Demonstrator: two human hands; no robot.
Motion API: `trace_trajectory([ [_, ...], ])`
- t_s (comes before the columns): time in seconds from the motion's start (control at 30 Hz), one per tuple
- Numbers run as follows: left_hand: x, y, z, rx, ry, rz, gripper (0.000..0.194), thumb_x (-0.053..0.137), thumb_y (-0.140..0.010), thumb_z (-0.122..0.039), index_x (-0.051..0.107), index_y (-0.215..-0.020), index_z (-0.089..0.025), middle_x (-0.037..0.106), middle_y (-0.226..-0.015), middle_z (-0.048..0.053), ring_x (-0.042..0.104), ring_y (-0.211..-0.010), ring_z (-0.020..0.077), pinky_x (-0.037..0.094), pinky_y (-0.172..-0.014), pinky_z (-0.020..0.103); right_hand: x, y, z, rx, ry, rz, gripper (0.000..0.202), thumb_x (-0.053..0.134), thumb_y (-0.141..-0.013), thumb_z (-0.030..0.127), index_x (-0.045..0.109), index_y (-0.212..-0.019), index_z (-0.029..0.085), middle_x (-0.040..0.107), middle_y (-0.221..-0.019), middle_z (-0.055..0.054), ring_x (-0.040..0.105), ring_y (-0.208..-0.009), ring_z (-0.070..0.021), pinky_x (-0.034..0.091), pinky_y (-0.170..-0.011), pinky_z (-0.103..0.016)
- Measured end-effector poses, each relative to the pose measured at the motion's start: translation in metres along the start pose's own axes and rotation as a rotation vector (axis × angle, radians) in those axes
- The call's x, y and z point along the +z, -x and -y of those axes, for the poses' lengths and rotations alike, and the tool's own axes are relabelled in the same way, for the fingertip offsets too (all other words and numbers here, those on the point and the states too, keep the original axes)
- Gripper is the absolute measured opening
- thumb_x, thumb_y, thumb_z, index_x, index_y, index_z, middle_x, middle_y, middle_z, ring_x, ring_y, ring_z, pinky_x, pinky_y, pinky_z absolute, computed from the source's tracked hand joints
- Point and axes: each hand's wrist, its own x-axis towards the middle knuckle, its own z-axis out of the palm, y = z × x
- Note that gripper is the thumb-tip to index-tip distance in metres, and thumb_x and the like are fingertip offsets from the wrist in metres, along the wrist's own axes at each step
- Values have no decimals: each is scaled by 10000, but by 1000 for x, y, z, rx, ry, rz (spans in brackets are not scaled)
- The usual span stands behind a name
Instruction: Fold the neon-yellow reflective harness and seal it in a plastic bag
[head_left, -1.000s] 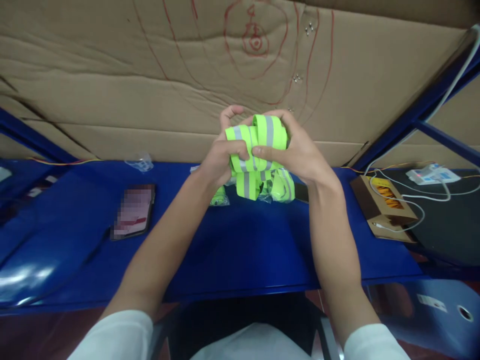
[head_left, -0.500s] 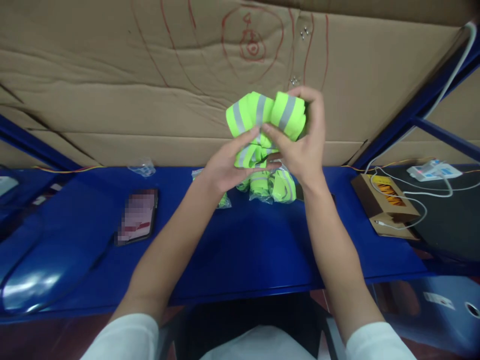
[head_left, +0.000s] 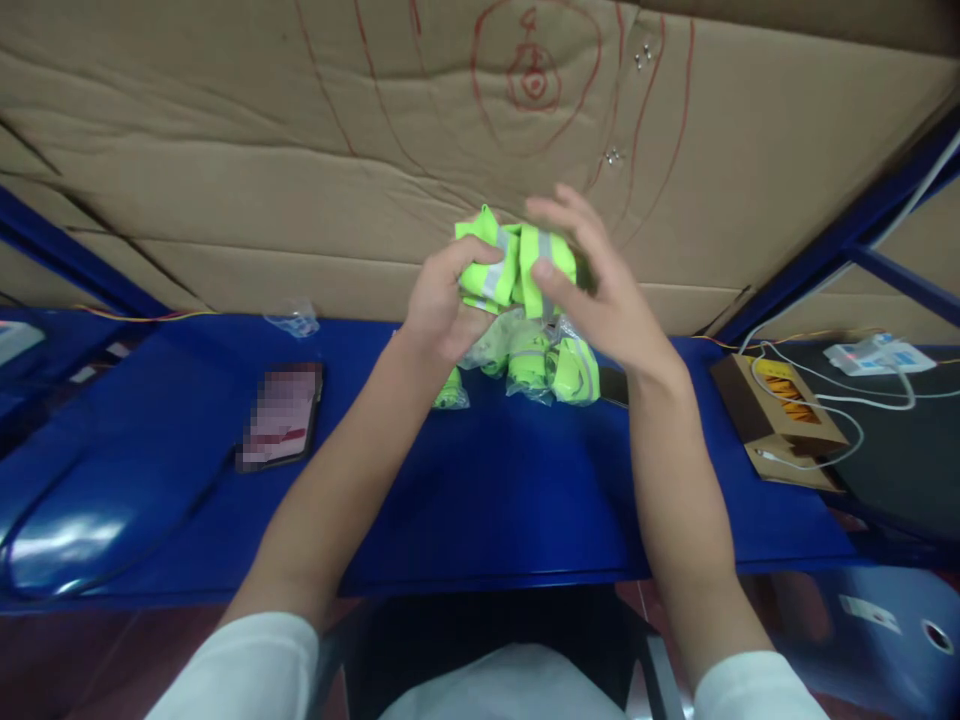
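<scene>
Backdrop: big cardboard sheet point(head_left: 225, 180) w/ red pen scrawl, standing behind blue worktop point(head_left: 480, 500).

Progress, judged from layout: bundling of hi-vis strap point(head_left: 510, 265) looks midway. Lime-green w/ grey reflective stripe, already bunched into a tight wad, held up in the air above the worktop's rear edge, in front of the cardboard. Not bagged yet, not set down. Left to do, probably: tidy the wad, get it into a bag, add to the pile.

Left hand point(head_left: 442, 310): fingers curled round the wad's left side, gripping firmly. Right hand point(head_left: 600, 290): fingers spread fairly wide, loose, thumb and fingertip region pressing against the wad's right side; more steadying than clamping.

Containers: pile of clear bags point(head_left: 536, 365) on worktop just below the hands, each w/ a rolled green strap inside; exact count unclear, several at least. One more bagged roll point(head_left: 451, 392) slightly apart to the left. Open brown carton point(head_left: 784, 415) at right, orange items inside, white cable draped over it. Small crumpled clear bag point(head_left: 296, 320) near cardboard; contents can't tell.

Also: phone point(head_left: 281, 415) lying flat, left of centre.
</scene>
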Motion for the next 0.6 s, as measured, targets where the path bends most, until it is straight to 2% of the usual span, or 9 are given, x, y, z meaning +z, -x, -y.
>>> trace_trajectory([
  [0.07, 5, 4, -1, 142, -69, -23, 327, 646, -686, -184, 583, -992, -281, 728, -1002, 4, 692, -1118, 285, 596, -819, 362, -1, 0, 1, 147, -227, -105, 642, 664, -899, 587, 493, -1456, 317, 433, -1620, 0, 286, -1572, -237, 294, -1292, -400],
  [0.13, 9, 10, -4, 260, -136, -4, 403, 639, -675, -170, 556, -1043, -311, 729, -1134, -5, 662, -1204, 283, 593, -882, 377, -1, 0, 5, 287, -522, -40, 763, 673, -861, 645, 414, -1505, 327, 452, -1612, 6, 411, -1509, -262, 458, -1196, -409],
  [0.2, 10, 15, -8, 351, -177, 52, 425, 636, -677, -167, 531, -1058, -325, 707, -1254, -15, 637, -1258, 275, 572, -961, 398, -1, 0, 11, 375, -752, 8, 765, 635, -886, 656, 380, -1520, 312, 472, -1601, -6, 490, -1455, -268, 551, -1106, -407],
  [0.27, 10, 18, -12, 416, -208, 133, 429, 654, -688, -176, 518, -1065, -332, 683, -1320, -22, 635, -1267, 276, 547, -1012, 418, 1, 1, 15, 421, -880, -66, 738, 640, -904, 622, 382, -1507, 284, 478, -1597, -17, 521, -1430, -254, 581, -1074, -387],
  [0.33, 7, 19, -16, 461, -256, 207, 446, 670, -706, -203, 528, -1104, -345, 664, -1357, -23, 622, -1293, 285, 519, -1061, 439, 5, 0, 16, 459, -939, -130, 705, 703, -886, 542, 420, -1473, 275, 520, -1563, -8, 551, -1404, -237, 588, -1071, -365],
  [0.5, -7, 10, -26, 503, -437, 300, 525, 700, -751, -369, 574, -1260, -368, 632, -1406, -47, 459, -1459, 308, 435, -1175, 470, 17, -2, 15, 410, -941, -63, 634, 807, -778, 407, 563, -1361, 360, 661, -1383, 66, 622, -1321, -227, 577, -1082, -373],
  [0.6, -14, 9, -30, 470, -512, 391, 518, 714, -790, -410, 597, -1293, -366, 591, -1469, -57, 420, -1487, 312, 397, -1214, 471, 16, -3, 14, 406, -851, -61, 575, 846, -716, 382, 628, -1247, 351, 704, -1283, 61, 653, -1269, -254, 607, -1029, -412],
])
